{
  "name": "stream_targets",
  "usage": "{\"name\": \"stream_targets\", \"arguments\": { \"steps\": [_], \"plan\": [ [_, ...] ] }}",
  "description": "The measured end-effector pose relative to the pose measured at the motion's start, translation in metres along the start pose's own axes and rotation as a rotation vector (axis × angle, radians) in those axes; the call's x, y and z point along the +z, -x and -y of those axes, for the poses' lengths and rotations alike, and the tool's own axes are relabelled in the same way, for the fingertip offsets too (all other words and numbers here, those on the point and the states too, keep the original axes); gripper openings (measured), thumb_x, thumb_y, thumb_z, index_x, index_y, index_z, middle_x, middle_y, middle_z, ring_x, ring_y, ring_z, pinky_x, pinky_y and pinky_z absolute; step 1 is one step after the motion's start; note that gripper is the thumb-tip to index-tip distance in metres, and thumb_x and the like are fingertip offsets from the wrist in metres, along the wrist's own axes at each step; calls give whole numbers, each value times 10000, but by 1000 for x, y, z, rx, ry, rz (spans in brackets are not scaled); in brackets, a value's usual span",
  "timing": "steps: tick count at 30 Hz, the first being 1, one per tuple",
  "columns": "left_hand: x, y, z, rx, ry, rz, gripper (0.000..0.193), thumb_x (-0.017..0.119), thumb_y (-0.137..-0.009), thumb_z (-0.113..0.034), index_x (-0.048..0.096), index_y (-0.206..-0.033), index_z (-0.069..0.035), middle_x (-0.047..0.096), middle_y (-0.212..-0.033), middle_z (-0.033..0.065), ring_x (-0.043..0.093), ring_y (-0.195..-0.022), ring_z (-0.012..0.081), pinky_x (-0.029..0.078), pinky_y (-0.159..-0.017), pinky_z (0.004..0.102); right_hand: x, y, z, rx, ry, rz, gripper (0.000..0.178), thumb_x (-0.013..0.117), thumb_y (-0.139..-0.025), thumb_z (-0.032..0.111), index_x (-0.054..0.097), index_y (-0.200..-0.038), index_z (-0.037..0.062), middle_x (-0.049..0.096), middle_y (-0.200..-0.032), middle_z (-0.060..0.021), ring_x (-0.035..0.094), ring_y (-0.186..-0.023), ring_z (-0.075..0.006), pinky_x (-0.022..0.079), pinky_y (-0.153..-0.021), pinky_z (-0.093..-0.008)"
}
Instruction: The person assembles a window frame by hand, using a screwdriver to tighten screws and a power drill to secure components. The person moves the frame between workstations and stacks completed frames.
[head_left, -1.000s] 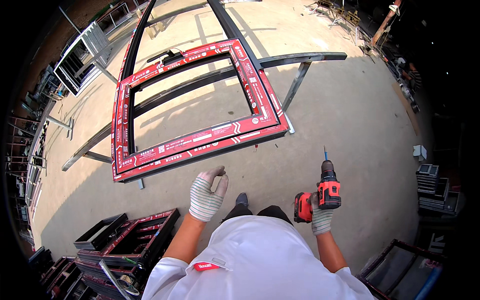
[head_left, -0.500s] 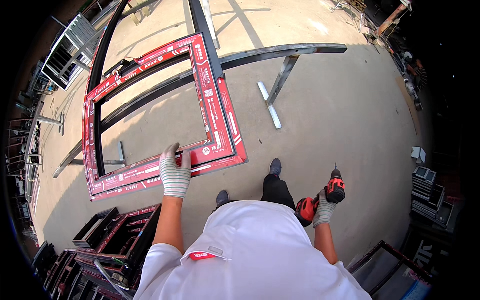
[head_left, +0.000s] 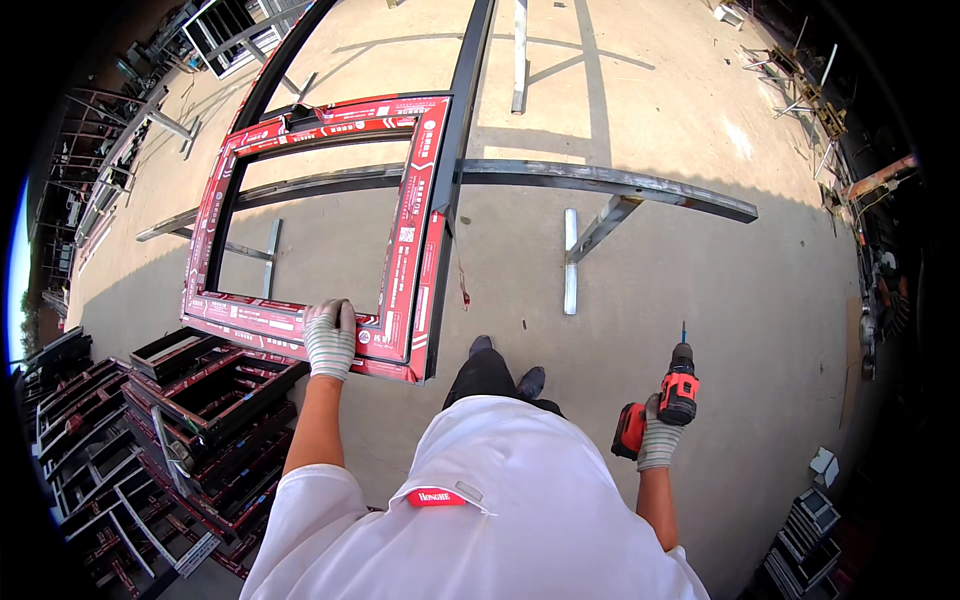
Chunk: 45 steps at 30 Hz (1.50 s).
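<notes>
Clasping drill (head_left: 679, 396) in closed right grip (head_left: 660, 432) and red frame (head_left: 405, 255) in curled left grip (head_left: 330, 338), beyond near edge of metal stand (head_left: 600, 180)

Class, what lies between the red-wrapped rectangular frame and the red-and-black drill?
Black-trousered legs, dark grey shoes and tan floor lie between frame and drill in the head view.

1. Window frame (head_left: 407, 235): red wrap with white printed marks; black sides.
2. Drill (head_left: 680, 388): red and black; blue bit (head_left: 684, 331).
3. Gloves (head_left: 330, 342): off-white, thin greenish stripes.
4. Shirt (head_left: 500, 535): white, red tag (head_left: 435, 497).
5. Trousers (head_left: 485, 377): black.
</notes>
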<state>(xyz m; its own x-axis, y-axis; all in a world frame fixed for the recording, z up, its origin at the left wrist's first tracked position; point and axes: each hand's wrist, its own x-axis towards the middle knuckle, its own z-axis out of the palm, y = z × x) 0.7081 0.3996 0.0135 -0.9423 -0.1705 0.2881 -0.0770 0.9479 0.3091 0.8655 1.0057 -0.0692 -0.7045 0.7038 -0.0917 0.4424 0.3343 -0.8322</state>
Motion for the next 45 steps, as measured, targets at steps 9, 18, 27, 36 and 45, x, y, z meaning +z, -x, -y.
{"name": "stream_targets", "arguments": {
  "steps": [9,18,27,36,45],
  "plan": [
    [18,-119,30,-351,238,-183,376,696,-1028,-271,718,-1263,22,732,-1208,210,686,-1162,350,518,-1062,444,15,-58,24,80,36,316,172,702,-988,156,625,-1109,61,618,-973,-66,620,-897,-219,546,-854,-404],
    [27,-386,83,-209,-106,-244,692,738,-974,-416,540,-1530,-55,562,-1535,237,544,-1413,402,440,-1187,468,22,-155,18,-197,540,323,134,678,-956,89,618,-1067,42,590,-927,-84,601,-850,-260,536,-800,-417],
    [14,-491,128,59,-430,339,597,646,-1048,-451,555,-1528,-108,577,-1544,145,582,-1386,351,465,-1155,454,57,-200,85,-190,593,298,193,650,-856,-2,622,-1042,40,587,-903,-86,601,-804,-256,537,-755,-407],
    [29,-489,148,-197,-261,341,601,471,-1093,-613,651,-1287,-74,742,-1206,246,697,-1150,423,514,-984,498,62,-222,117,-139,633,418,172,674,-893,89,622,-1051,46,604,-908,-85,631,-850,-267,532,-818,-431],
    [46,-445,95,-602,-394,83,818,515,-1003,-732,627,-1417,-35,738,-1261,254,703,-1198,413,530,-1027,504,74,-237,127,96,454,519,145,656,-977,99,573,-1095,81,570,-824,-40,618,-642,-170,544,-651,-381]
  ]
}}
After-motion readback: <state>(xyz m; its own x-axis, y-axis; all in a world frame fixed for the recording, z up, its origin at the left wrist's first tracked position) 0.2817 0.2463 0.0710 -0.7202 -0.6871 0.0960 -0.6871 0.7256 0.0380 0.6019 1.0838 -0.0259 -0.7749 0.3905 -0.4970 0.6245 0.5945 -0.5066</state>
